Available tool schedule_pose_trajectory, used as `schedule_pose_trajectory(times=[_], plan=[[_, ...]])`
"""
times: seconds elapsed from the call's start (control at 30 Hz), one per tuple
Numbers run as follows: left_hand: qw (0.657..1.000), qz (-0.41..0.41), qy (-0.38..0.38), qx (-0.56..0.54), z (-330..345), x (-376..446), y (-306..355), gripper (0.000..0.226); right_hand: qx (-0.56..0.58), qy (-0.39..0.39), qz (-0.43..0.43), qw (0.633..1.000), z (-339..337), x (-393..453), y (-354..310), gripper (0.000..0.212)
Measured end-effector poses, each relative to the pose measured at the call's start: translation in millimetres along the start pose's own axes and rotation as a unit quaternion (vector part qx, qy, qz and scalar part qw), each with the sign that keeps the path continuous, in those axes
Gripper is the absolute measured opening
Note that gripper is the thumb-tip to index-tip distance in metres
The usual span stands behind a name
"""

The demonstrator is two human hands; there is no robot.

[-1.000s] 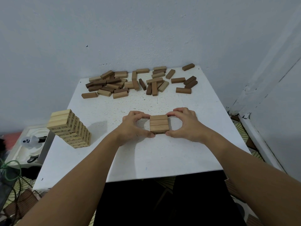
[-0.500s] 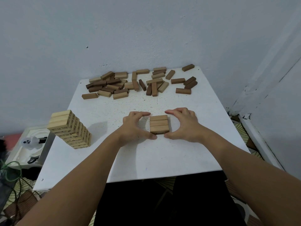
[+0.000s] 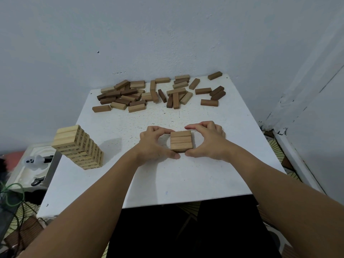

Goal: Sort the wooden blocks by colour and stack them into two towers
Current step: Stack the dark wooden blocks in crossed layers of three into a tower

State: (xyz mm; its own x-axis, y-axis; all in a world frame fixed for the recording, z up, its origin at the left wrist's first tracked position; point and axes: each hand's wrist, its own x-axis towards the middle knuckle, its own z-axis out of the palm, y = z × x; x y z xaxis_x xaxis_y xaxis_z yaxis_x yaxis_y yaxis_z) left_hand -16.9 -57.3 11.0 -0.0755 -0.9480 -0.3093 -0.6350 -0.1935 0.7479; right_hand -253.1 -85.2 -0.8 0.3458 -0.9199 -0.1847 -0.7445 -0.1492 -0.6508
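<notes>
Brown block stack (image 3: pixel 181 141) sits mid-desk (image 3: pixel 186 179), left hand (image 3: pixel 155 144) and right hand (image 3: pixel 206 141) curled round its sides. Loose blocks (image 3: pixel 160 92) line the far edge; pale tower (image 3: pixel 78 147) stands near the left edge

Pale tower (image 3: pixel 79 147) with dark printed sides, mid-brown stack (image 3: pixel 181 140), mixed tan and dark-brown loose blocks (image 3: pixel 158 92), speckled white table (image 3: pixel 167 183).
</notes>
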Motion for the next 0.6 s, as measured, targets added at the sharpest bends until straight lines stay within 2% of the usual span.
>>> schedule_pose_trajectory(times=[0.23,0.6], plan=[[1.000,0.005,-0.002,-0.018,-0.7,-1.2,-2.0,0.080,0.024,-0.013,-0.002,1.000,-3.4,-0.3,2.0,0.074],[1.000,-0.005,0.020,0.007,5.4,4.3,-1.0,0.072,0.002,0.000,0.009,1.000,0.4,4.0,0.2,0.073]])
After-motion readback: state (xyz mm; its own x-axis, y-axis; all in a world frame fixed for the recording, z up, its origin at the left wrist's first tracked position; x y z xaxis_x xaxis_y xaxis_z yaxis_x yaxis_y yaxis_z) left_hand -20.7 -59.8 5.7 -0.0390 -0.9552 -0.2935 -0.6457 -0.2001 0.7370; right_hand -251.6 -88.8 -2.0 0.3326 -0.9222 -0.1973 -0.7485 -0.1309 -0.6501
